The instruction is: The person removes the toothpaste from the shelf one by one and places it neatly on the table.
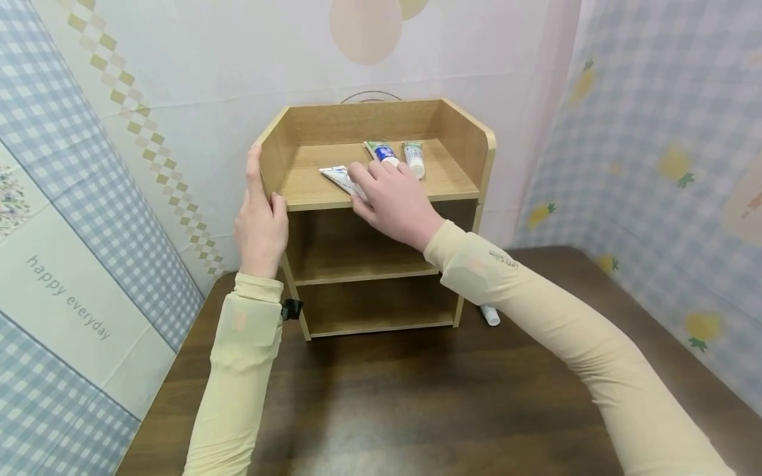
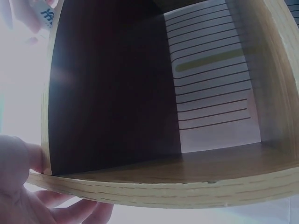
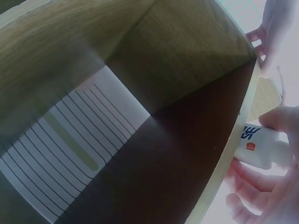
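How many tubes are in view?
4: one tube in the right hand; blue-marked tube and white tube beyond it, atop the shelf; partly hidden tube on the table. Others may be hidden.

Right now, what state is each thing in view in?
Shelf unit: upright, open-fronted.
Left hand: gripping the shelf's left side.
Right hand: pinching a tube.
Pinched tube: held near the top front edge.
Blue tube: lying on top, capped.
White tube beside it: lying, capped.
Tube right of the shelf: lying on the table, partly hidden.

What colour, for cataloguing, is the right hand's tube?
White tube, blue lettering, orange mark: right wrist view best.
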`<state>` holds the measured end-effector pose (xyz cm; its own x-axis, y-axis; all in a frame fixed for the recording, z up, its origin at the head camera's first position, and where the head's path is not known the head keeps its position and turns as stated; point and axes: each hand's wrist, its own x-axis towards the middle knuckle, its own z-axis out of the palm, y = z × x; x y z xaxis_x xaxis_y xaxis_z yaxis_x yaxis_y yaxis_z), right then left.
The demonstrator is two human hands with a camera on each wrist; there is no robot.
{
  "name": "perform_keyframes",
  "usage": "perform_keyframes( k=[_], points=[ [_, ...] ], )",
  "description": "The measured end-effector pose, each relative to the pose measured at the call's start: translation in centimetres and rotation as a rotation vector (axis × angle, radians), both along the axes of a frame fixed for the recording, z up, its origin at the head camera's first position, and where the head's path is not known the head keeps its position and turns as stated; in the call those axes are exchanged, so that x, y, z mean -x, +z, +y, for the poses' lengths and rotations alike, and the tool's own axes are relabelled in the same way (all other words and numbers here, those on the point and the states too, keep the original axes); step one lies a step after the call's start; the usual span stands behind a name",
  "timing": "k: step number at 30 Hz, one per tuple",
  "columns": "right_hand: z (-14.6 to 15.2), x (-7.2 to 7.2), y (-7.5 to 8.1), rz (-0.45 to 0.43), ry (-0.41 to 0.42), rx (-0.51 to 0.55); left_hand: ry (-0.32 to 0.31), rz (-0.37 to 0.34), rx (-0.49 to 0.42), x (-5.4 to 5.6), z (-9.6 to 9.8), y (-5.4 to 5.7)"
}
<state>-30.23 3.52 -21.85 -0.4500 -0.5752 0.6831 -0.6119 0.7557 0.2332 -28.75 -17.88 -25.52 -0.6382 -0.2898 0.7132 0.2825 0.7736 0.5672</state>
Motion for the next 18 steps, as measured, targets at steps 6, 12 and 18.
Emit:
perform_keyframes(
  k=[6, 12, 18],
  points=[
    [0.4, -0.6, -0.3, 0.034, 0.042, 0.026, -0.005, 0.000, -0.001, 0.1, -0.1, 0.1],
    [0.8, -1.1, -0.7, 0.103, 0.110, 0.057, 0.014, 0.001, 0.001, 0.1, -0.1, 0.1],
    [1.5, -1.8, -1.6, 0.070, 0.213, 0.121, 0.018, -0.007, 0.009, 0.1, 0.1, 0.0]
  ],
)
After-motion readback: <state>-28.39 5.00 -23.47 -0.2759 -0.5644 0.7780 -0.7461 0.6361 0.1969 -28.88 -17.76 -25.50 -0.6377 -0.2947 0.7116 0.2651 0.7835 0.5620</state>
